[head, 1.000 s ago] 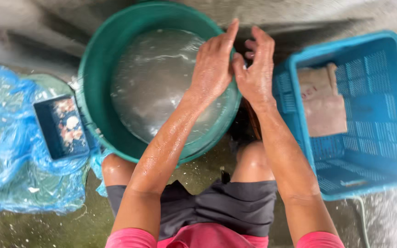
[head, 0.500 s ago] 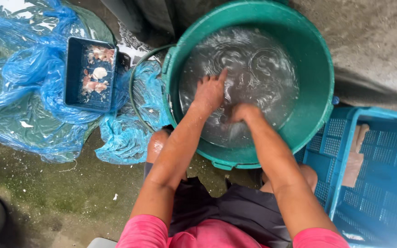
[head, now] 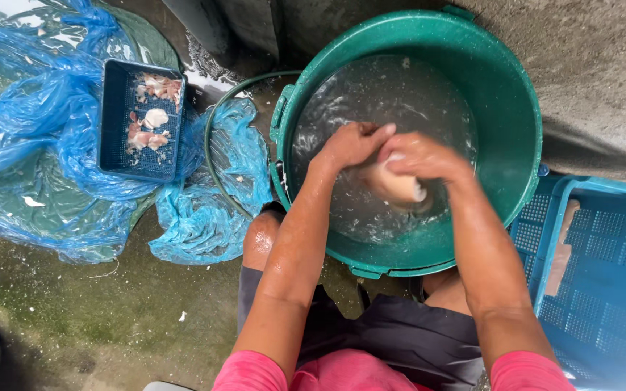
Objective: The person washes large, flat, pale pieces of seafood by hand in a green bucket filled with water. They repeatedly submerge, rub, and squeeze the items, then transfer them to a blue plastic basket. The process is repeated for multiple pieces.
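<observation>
In the tub: both hands meet over the water, near the middle of the view.
Left hand: fingers curled in, closed against the top of a pale piece; it sits at 9 o'clock of the right hand, touching it.
Right hand: fingers bent down over the same piece, gripping it from 1 o'clock; blurred, so single fingers cannot be told apart.
Piece: pale, pinkish, soft-looking, held between both hands just above or at the water surface, toward 6 o'clock of the tub's inside; what it is cannot be told.
Tub: round, green, holding cloudy, rippled water; it stands on wet ground between the person's knees.
Crate: blue, latticed, at 4 o'clock of the tub, just beside it; a tan slab lies along its left wall.
Tray: small, dark blue, at 9 o'clock of the tub, well apart; pale scraps lie in it.
Sheet: crumpled blue plastic under and around the tray, spreading to 8 o'clock.
Ring: thin green hoop between tray and tub, lying on the sheet.
Ground: wet, greenish concrete at 7 o'clock.
</observation>
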